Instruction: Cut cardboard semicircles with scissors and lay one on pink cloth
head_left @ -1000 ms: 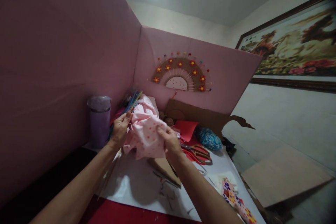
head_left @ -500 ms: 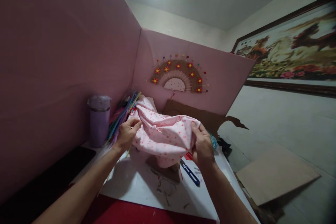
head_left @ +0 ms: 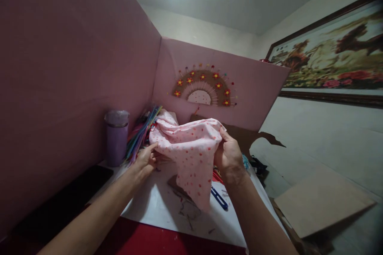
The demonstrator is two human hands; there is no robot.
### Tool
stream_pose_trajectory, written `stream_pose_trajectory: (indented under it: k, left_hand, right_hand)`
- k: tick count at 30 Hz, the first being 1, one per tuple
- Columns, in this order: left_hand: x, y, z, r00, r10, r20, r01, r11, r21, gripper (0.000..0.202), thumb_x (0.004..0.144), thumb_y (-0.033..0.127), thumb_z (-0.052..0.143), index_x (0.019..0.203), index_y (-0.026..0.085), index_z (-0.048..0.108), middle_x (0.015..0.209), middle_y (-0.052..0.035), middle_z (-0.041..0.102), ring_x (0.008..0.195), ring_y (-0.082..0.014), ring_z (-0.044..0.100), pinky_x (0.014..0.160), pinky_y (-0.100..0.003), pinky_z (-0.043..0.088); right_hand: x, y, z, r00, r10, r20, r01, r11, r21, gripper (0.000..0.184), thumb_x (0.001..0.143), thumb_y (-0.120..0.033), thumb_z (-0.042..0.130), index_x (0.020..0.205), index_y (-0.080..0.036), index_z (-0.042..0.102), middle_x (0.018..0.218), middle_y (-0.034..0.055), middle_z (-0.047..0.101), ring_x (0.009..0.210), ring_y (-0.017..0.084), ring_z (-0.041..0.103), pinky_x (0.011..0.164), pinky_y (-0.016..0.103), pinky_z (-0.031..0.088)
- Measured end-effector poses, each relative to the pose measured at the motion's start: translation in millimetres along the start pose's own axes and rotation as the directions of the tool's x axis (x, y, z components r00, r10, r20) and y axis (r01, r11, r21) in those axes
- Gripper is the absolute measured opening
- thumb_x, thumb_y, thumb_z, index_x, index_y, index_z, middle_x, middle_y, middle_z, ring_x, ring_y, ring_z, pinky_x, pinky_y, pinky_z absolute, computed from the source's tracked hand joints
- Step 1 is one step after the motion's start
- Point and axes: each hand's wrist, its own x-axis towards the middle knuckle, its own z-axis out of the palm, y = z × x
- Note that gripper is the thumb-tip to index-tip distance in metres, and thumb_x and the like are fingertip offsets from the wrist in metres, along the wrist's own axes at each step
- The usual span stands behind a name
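A pale pink cloth (head_left: 191, 147) with red dots is stretched between my two hands over the table. My right hand (head_left: 229, 153) pinches its right edge. At its lower left edge, my left hand (head_left: 146, 161) has thumb and fingers closed on the fabric. One corner of the cloth hangs down over a brown cardboard piece (head_left: 173, 185), covering part of it. A blue cutter (head_left: 220, 199) lies on the white sheet (head_left: 149, 203), its upper end hidden behind the cloth.
Colourful pipe cleaners (head_left: 143, 131) lean beside a purple tumbler (head_left: 116, 137) on the left. Pink boards (head_left: 254, 75) stand around the table; the back one bears a cardboard arch (head_left: 194, 75) with flowers. Torn cardboard (head_left: 245, 135) rests behind. A flat panel (head_left: 323, 203) lies at right.
The cloth's right part has been raised slightly, and its corner now hangs lower in front. My left hand has moved down to the cloth's lower left edge.
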Motion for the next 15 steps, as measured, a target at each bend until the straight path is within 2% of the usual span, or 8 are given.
stream_pose_trajectory:
  k: [5, 8, 10, 15]
  left_hand:
    - [3, -8, 14.4, 0.996, -0.064, 0.061, 0.075, 0.979, -0.191, 0.014, 0.084, 0.022, 0.055, 0.071, 0.016, 0.057, 0.054, -0.0015, 0.059, 0.048, -0.0159, 0.059, 0.049, -0.029, 0.052]
    - [3, -10, 17.5, 0.992, -0.074, 0.105, 0.099, 0.963, -0.252, 0.009, 0.082, 0.016, 0.053, 0.079, 0.015, 0.061, 0.059, -0.0038, 0.063, 0.052, -0.0182, 0.062, 0.053, -0.033, 0.054]
    - [3, -6, 15.7, 0.992, -0.063, 0.114, 0.093, 0.957, -0.274, 0.013, 0.079, 0.01, 0.054, 0.087, 0.013, 0.063, 0.062, -0.0053, 0.066, 0.053, -0.0192, 0.063, 0.054, -0.034, 0.054]
    - [3, 20, 0.9, 0.997, 0.034, 0.065, -0.013, 0.953, -0.303, 0.031, 0.073, 0.008, 0.057, 0.103, 0.011, 0.065, 0.069, -0.006, 0.071, 0.059, -0.0196, 0.064, 0.06, -0.032, 0.054]
  right_hand:
    - [9, 1, -7, 0.999, 0.042, 0.017, -0.042, 0.999, -0.004, 0.026, 0.094, -0.019, 0.04, 0.093, -0.016, 0.066, 0.071, 0.0026, 0.072, 0.065, 0.018, 0.068, 0.082, 0.039, 0.054]
    - [18, 1, -19, 0.994, 0.008, 0.107, -0.003, 0.999, -0.038, 0.021, 0.091, -0.023, 0.047, 0.092, -0.017, 0.067, 0.071, 0.0023, 0.072, 0.067, 0.019, 0.069, 0.081, 0.039, 0.055]
    - [24, -1, -27, 0.992, -0.022, 0.126, 0.031, 0.997, -0.074, 0.019, 0.089, -0.026, 0.049, 0.09, -0.017, 0.067, 0.072, 0.0025, 0.072, 0.069, 0.019, 0.069, 0.081, 0.039, 0.054]
    - [30, -6, -45, 1.0, -0.02, -0.021, 0.016, 0.984, -0.177, 0.021, 0.087, -0.028, 0.05, 0.081, -0.018, 0.067, 0.068, 0.0037, 0.071, 0.071, 0.02, 0.069, 0.077, 0.037, 0.055]
